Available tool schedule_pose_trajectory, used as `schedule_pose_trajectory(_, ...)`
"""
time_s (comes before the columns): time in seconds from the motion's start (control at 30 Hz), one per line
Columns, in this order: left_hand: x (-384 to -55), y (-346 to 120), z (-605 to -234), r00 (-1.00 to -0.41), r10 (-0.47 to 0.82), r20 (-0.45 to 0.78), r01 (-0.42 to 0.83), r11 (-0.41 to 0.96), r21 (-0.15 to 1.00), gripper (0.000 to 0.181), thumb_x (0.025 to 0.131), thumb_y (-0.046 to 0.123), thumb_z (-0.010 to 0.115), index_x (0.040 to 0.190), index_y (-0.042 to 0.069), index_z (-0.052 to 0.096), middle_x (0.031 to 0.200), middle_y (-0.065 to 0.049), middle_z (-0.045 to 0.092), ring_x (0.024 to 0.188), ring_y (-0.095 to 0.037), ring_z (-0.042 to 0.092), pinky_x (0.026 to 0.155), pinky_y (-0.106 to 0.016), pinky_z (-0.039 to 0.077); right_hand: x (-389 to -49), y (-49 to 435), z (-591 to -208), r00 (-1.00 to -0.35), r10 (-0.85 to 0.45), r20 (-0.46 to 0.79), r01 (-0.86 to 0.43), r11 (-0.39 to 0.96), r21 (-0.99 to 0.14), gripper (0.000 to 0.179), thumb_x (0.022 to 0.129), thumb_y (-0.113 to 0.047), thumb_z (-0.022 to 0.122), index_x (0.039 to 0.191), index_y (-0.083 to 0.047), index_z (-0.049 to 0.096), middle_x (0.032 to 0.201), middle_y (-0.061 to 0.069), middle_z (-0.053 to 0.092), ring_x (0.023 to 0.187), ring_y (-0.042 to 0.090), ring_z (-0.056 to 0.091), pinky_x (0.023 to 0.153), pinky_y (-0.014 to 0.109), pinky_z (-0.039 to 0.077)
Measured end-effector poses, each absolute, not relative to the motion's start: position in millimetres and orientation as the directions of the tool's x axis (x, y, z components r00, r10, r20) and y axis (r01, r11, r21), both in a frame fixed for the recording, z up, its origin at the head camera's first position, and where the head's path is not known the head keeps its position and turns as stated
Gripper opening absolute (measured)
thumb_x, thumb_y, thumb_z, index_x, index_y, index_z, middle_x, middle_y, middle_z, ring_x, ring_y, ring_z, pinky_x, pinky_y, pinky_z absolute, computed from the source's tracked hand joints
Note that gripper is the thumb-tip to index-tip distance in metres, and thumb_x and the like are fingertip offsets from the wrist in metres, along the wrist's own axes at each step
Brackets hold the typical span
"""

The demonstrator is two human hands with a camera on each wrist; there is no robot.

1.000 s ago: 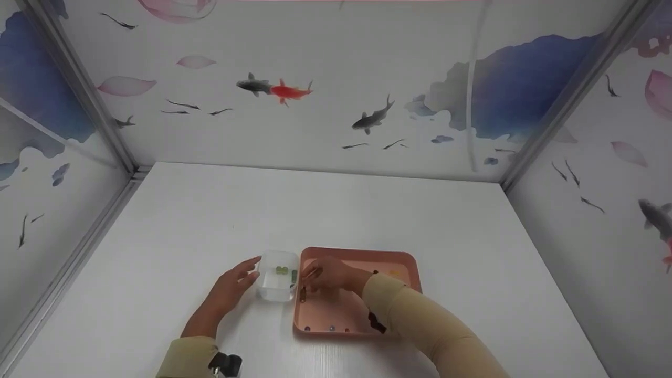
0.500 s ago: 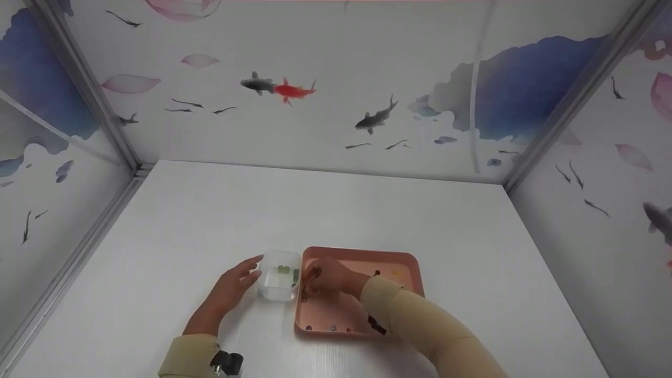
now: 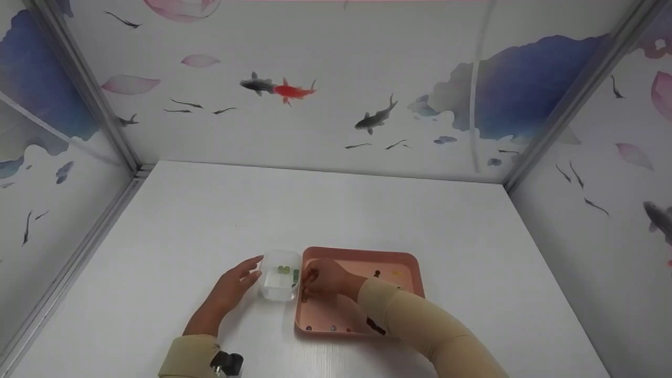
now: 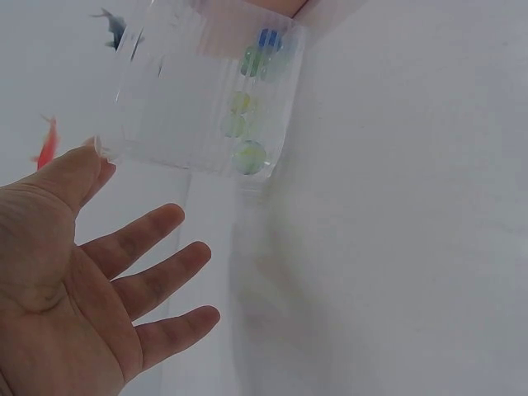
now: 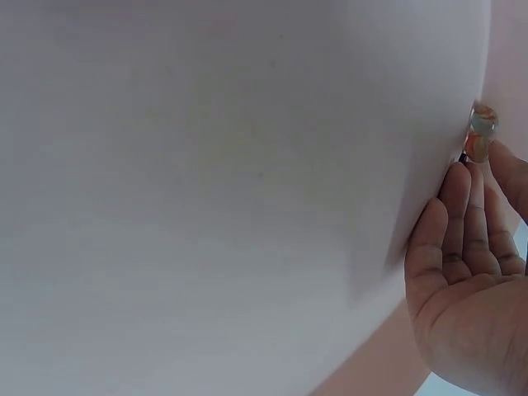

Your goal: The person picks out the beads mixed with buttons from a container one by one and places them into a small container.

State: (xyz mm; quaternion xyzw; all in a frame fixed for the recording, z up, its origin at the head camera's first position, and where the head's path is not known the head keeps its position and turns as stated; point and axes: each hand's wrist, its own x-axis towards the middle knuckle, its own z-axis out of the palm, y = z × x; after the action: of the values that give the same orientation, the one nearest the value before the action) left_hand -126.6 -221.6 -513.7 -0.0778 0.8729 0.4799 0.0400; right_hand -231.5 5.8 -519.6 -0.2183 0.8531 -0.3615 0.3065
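A clear plastic box with several glass marbles in it, green, yellowish and blue, stands against the left side of an orange-pink tray. Beside the box's left wall is my left hand, fingers spread, one fingertip at a box corner in the left wrist view. My right hand is low in the tray at its left wall. In the right wrist view its thumb and fingertips pinch an orange-streaked marble. Just past that sits another clear and orange marble. The head view hides the pinch behind the knuckles.
Small marbles lie along the tray's front edge. A dark marble and a yellow patch show at the tray's right, near the right sleeve. Printed walls enclose the white table.
The right hand has shifted slightly at the tray's left wall, its fingers drawing closer in. The left hand stays by the box. The head view has shifted a little.
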Motion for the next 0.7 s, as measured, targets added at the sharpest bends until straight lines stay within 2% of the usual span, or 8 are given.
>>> schedule_pose_trajectory(0.3,-126.5,-221.2,-512.6,-0.983,-0.102,-0.15,-0.181,0.523,0.833,0.046,0.101,0.026,0.051,0.145,0.013,0.045,0.142,-0.025,0.046,0.132,-0.046,0.04,0.104,-0.061,0.036,-229.3,3.4,-517.7,-0.726,-0.59,-0.353,-0.181,0.659,-0.73,0.017,0.083,0.001,0.067,0.092,-0.013,0.065,0.085,0.0,0.066,0.073,0.012,0.06,0.065,0.024,0.051)
schedule_pose_trajectory(0.7,-128.8,-222.5,-517.6,-0.979,-0.113,-0.17,-0.204,0.542,0.815,0.047,0.102,0.028,0.05,0.147,0.018,0.042,0.143,-0.023,0.046,0.133,-0.044,0.04,0.104,-0.06,0.037,-227.3,3.7,-516.2,-0.711,-0.626,-0.32,-0.244,0.646,-0.723,0.024,0.082,0.007,0.065,0.092,-0.014,0.066,0.082,-0.005,0.064,0.072,0.011,0.057,0.061,0.022,0.048)
